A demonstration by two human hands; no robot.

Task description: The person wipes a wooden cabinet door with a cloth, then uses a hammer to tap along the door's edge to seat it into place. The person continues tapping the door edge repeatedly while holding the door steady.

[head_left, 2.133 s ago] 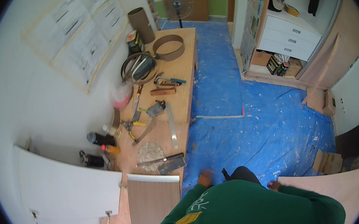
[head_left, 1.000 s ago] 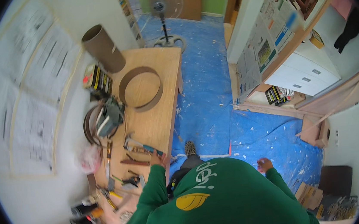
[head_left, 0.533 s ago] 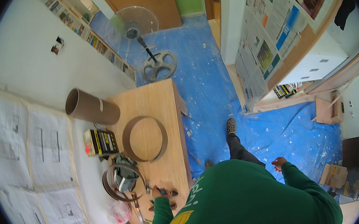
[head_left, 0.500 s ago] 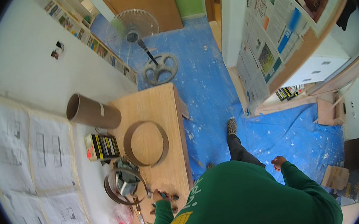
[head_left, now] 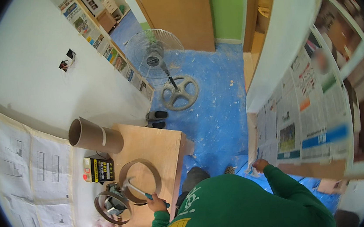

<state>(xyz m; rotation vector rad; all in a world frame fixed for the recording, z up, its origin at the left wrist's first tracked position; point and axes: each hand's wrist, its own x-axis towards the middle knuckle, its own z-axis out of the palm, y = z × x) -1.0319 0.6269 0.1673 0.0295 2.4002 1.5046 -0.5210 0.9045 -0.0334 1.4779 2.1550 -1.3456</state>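
My left hand [head_left: 157, 203] is closed around the green-and-black handle of a hammer [head_left: 139, 192]. The hammer is raised over the table, its metal head in front of a wide brown ring [head_left: 157, 177] lying there. Beside it, a second brown ring [head_left: 97, 209] leans around a grey-green crumpled thing [head_left: 113, 205]. My right hand [head_left: 261, 165] is out to the right, by the lower edge of the newspaper-covered panel [head_left: 295, 124]. Its fingers are curled, with something small and pale at their tips that I cannot make out.
On the wooden table [head_left: 167, 143] are a brown tube [head_left: 92, 133], a black-and-yellow can [head_left: 100, 168] and several tools near me. A standing fan [head_left: 180, 94] and dark shoes [head_left: 157, 115] are ahead on blue floor sheeting [head_left: 215, 97]. Drawings [head_left: 35, 180] cover the left wall.
My left hand has lifted the hammer up from among the tools on the table. My right hand has moved left, towards the newspaper-covered panel. My body and view have shifted.
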